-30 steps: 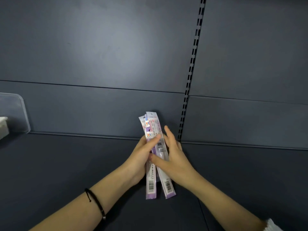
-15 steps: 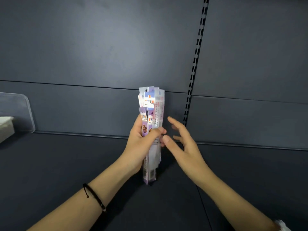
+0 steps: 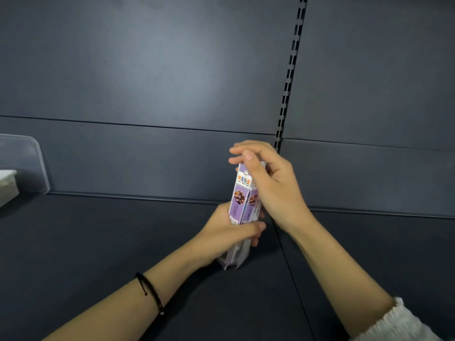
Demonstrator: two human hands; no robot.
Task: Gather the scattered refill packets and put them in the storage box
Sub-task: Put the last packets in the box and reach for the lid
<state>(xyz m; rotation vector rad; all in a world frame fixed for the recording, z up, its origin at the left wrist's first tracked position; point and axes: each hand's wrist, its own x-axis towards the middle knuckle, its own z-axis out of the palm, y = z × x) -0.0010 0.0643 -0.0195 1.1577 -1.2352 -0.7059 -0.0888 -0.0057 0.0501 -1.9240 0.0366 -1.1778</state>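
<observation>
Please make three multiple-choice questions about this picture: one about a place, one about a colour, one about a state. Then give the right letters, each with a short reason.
1. Where is the black bracelet?
A. on the left wrist
B. on the right wrist
C. on a finger

2. What colour are the packets mainly?
A. green
B. purple and white
C. red

3. How are the packets now?
A. lying flat and scattered
B. upright in one bunch, gripped by the left hand
C. inside a box

Answers: 1 A, it circles the left wrist; 2 B, purple fronts with white tops; 3 B, the left hand wraps their lower part.
</observation>
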